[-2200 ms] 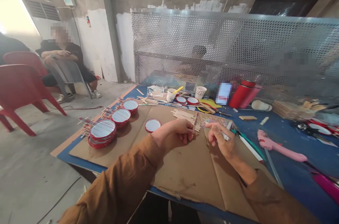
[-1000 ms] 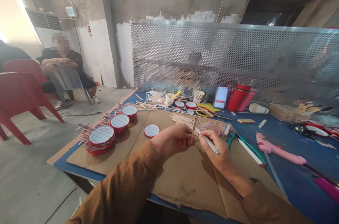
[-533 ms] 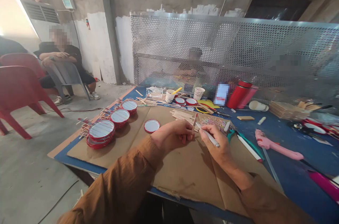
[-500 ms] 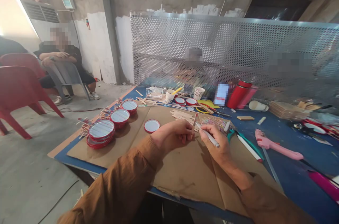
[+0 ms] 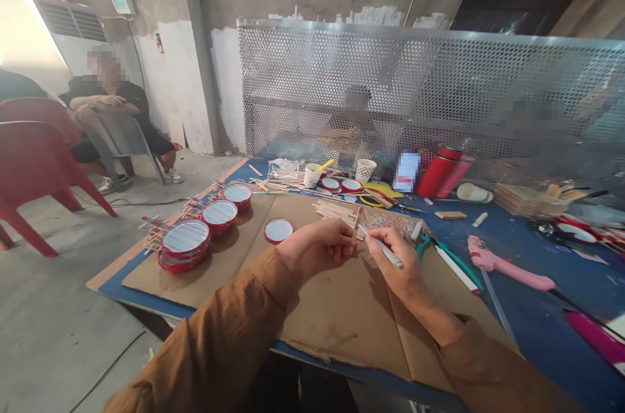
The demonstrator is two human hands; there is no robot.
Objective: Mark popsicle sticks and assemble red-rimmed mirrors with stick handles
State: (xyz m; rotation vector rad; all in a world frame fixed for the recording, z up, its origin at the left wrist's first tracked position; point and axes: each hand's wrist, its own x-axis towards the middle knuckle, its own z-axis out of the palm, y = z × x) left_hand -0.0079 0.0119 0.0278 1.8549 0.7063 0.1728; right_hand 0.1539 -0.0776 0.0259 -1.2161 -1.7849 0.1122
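My left hand (image 5: 336, 240) is closed around a thin wooden craft stick (image 5: 358, 221), held upright with a reddish upper end. In my right hand (image 5: 396, 255) is a marker (image 5: 387, 250) with a pale barrel, gripped like a pen. Its tip points at the stick, and I cannot tell whether it touches. Behind my left hand lies a pile of plain craft sticks (image 5: 334, 210). Small colourful pieces (image 5: 393, 223) are heaped beyond my right hand. A single round red-rimmed lid (image 5: 278, 230) lies on the cardboard (image 5: 336, 328) left of my hands.
Stacked red-rimmed discs with sticks (image 5: 185, 238) line the left edge. A pink glue gun (image 5: 510, 266), green-handled pliers (image 5: 456, 263) and a capped marker (image 5: 456, 270) lie at right. Paper cups (image 5: 365, 170), a phone (image 5: 407, 172) and a red bottle (image 5: 440, 172) stand before a perforated metal screen (image 5: 312, 74).
The view has shifted very slightly. Both hands keep the same hold on the craft stick and the marker, with almost no movement.
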